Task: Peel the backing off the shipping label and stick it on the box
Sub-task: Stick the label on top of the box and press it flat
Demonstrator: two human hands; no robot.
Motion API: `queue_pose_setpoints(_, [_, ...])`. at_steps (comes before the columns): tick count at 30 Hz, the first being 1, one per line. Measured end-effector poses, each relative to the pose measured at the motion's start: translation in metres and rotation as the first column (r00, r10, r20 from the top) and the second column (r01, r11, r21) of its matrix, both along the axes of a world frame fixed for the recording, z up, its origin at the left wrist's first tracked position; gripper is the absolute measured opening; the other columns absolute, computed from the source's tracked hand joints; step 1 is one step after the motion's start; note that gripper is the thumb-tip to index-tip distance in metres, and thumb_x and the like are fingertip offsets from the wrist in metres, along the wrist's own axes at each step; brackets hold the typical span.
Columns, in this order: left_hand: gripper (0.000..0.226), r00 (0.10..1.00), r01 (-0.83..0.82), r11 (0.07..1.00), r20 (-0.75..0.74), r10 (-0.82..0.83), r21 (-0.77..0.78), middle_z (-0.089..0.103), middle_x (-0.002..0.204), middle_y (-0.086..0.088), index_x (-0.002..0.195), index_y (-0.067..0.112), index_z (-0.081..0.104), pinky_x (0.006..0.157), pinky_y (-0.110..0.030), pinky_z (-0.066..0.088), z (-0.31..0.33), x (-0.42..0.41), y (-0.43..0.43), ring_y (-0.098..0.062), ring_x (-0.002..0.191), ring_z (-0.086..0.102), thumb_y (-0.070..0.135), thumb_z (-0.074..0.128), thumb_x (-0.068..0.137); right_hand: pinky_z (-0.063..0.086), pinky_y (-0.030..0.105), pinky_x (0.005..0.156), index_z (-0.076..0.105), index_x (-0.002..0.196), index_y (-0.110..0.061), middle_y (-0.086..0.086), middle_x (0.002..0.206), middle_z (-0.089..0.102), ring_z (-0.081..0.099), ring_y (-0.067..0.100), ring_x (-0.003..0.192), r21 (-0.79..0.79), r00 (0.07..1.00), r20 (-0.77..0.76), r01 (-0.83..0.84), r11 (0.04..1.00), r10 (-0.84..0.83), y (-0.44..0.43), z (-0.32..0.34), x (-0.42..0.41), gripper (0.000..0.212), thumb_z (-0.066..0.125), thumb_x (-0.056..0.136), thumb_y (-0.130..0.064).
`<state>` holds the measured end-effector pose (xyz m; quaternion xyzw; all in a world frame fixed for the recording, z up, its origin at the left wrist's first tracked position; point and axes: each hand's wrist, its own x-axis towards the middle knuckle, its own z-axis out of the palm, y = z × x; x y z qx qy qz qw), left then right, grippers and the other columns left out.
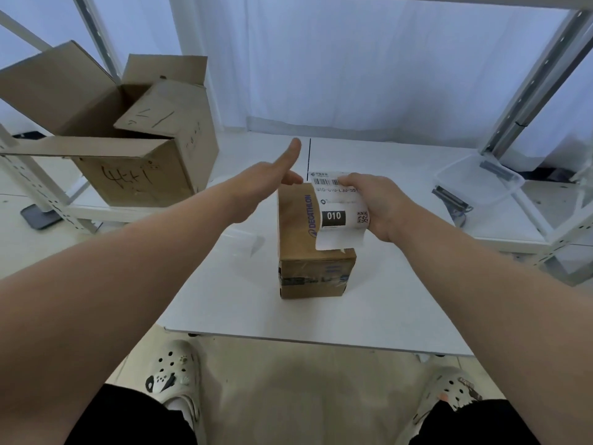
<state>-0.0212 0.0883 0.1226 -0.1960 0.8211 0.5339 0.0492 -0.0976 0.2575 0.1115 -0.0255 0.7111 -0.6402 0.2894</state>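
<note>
White label (339,205) curls over cardboard box (316,271), gripped by right hand (382,203); left hand (266,187) holds nothing (thumb raised).

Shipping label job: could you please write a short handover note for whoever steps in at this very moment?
Left hand: open, fingers straight, at the far left corner of the box top. Whether it touches the label cannot be told.
Right hand: pinches the shipping label by its right edge.
Box: stands on the white table. The label lies curved over its top, with the near edge lifted.
Done: label brought over the box top, print side up. Whether the backing is off cannot be seen.
Left: confirm the backing is off, lay the label flat and press it down.
</note>
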Motion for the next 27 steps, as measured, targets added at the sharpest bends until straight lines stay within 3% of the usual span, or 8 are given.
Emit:
queue_pose_setpoints(3, [0.044,0.999,0.030,0.996,-0.024,-0.029,0.079,0.057,0.130,0.005,0.103,0.022,0.065,0.106,-0.034,0.031,0.000,0.002,0.001,-0.017,0.126,0.043,0.060,0.054,0.082,0.051,0.044,0.080,0.058,0.091,-0.012,0.018,0.105,0.067,0.063,0.030,0.086,-0.029,0.999,-0.016,-0.041,0.999,0.041,-0.005,0.001,0.004,0.004,0.056,0.087,-0.012])
queue_pose_setpoints(6, [0.015,0.996,0.021,0.996,-0.091,-0.013,0.092,0.069,0.106,-0.006,0.086,0.013,0.061,0.093,-0.033,0.046,-0.003,0.000,0.004,-0.018,0.100,0.058,0.027,0.067,0.085,0.053,0.037,0.068,0.053,0.090,-0.013,0.015,0.101,0.067,0.065,0.027,0.078,-0.027,0.995,-0.011,-0.095,0.995,0.095,-0.006,-0.001,0.005,0.008,0.056,0.087,-0.006])
queue_pose_setpoints(12, [0.021,0.974,-0.050,0.985,-0.208,0.085,0.165,0.069,0.085,-0.012,0.073,0.013,0.048,0.069,-0.032,0.057,-0.005,-0.003,0.003,-0.021,0.067,0.066,0.012,0.061,0.090,0.055,0.041,0.083,0.054,0.112,-0.019,0.006,0.105,0.069,0.066,0.022,0.089,0.004,0.984,-0.081,-0.161,0.987,0.161,-0.004,0.002,0.003,0.028,0.058,0.087,-0.006])
queue_pose_setpoints(14, [0.020,0.968,-0.055,0.985,-0.233,0.093,0.164,0.069,0.088,-0.015,0.074,0.014,0.047,0.068,-0.034,0.056,-0.005,-0.003,0.003,-0.023,0.066,0.065,0.012,0.060,0.090,0.056,0.039,0.081,0.055,0.118,-0.017,0.006,0.106,0.069,0.066,0.022,0.093,0.008,0.982,-0.064,-0.180,0.984,0.180,-0.002,0.003,0.003,0.034,0.062,0.086,-0.008])
queue_pose_setpoints(18, [0.015,0.960,-0.026,0.989,-0.272,0.066,0.146,0.070,0.090,-0.010,0.081,0.014,0.049,0.069,-0.031,0.055,-0.005,0.001,0.006,-0.019,0.070,0.067,0.018,0.061,0.090,0.055,0.031,0.078,0.063,0.109,-0.011,0.007,0.109,0.069,0.066,0.019,0.094,0.053,0.961,-0.172,-0.210,0.976,0.216,0.001,0.003,0.008,0.022,0.062,0.088,-0.011])
queue_pose_setpoints(22, [0.038,0.988,0.050,0.999,-0.144,-0.052,-0.020,0.063,0.103,0.005,0.115,0.018,0.041,0.070,-0.019,0.050,-0.011,0.009,0.003,-0.005,0.086,0.062,0.041,0.057,0.089,0.056,0.031,0.080,0.059,0.116,-0.015,0.003,0.112,0.067,0.065,0.019,0.099,0.118,0.897,-0.372,-0.210,0.971,0.239,0.000,0.004,0.018,0.024,0.056,0.092,-0.014])
queue_pose_setpoints(24, [0.031,0.986,0.134,0.987,-0.086,-0.142,-0.089,0.060,0.109,0.007,0.119,0.021,0.042,0.080,-0.019,0.046,-0.015,0.013,-0.001,0.000,0.094,0.056,0.041,0.043,0.096,0.055,0.030,0.084,0.056,0.123,-0.014,0.003,0.115,0.065,0.063,0.019,0.102,0.155,0.839,-0.462,-0.241,0.958,0.286,0.001,0.003,0.022,0.030,0.055,0.093,-0.015])
queue_pose_setpoints(27, [0.028,0.966,0.248,0.968,-0.063,-0.251,-0.047,0.054,0.116,0.018,0.124,0.028,0.049,0.094,-0.018,0.035,-0.019,0.019,-0.004,0.002,0.105,0.049,0.029,0.033,0.101,0.054,0.030,0.087,0.059,0.117,-0.016,0.003,0.111,0.067,0.065,0.018,0.101,0.133,0.807,-0.508,-0.270,0.953,0.300,0.005,0.002,0.026,0.025,0.056,0.092,-0.012])
